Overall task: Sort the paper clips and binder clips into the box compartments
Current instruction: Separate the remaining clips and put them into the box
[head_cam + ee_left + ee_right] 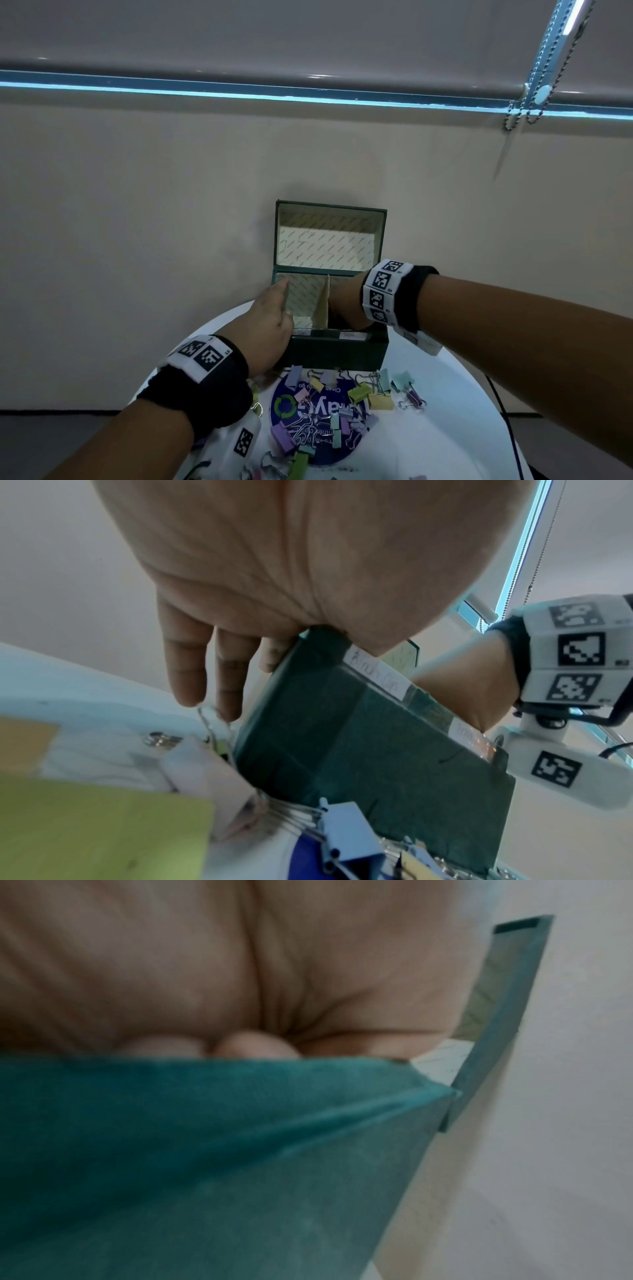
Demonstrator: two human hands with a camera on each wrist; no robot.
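Observation:
A dark green box [339, 353] stands with its lid [329, 240] up at the far side of the table. A card divider [323, 301] splits it into two compartments, and white labels [352, 335] sit on its front rim. My left hand [270, 322] holds the box's left wall [369, 750]: the fingers [185, 669] lie straight down the outside and the thumb goes over the rim. My right hand [346, 301] reaches into the right compartment. Its fingertips [257, 1045] curl behind the box rim [205, 1150], and what they hold is hidden. Pastel binder clips [359, 392] lie in front of the box.
The box sits on a round white table [462, 411] with a blue round sticker [318, 411]; silver paper clips [308, 428] lie among the clips. A crumpled plastic bag [226, 445] lies at the near left. A plain wall is close behind, and a blind cord [524, 106] hangs at the upper right.

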